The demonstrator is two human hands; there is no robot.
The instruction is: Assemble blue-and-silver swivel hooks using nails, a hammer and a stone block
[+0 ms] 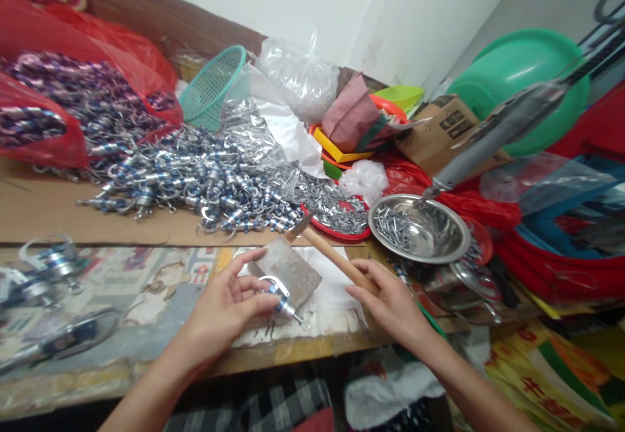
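Note:
Near the front edge of the bench, my left hand (244,295) holds a small silver-and-blue metal fitting (284,302) with a curved arm and a ring at its end. The fitting is over a grey metal block (297,272) on white paper. My right hand (383,292) is wrapped round the wooden handle of a hammer (336,259). The hammer's dark, pointed head (299,227) is above the block's far edge, apart from the fitting. A large pile of similar fittings (195,175) lies beyond my left hand.
Loose fittings (56,263) lie at the left. Behind the block are a red plate (342,233) of small metal pieces and a steel bowl (452,253) of pins. A grey bar-like tool (498,133) slants over the bowl. Red bags (43,152) and a green basket (212,90) stand behind.

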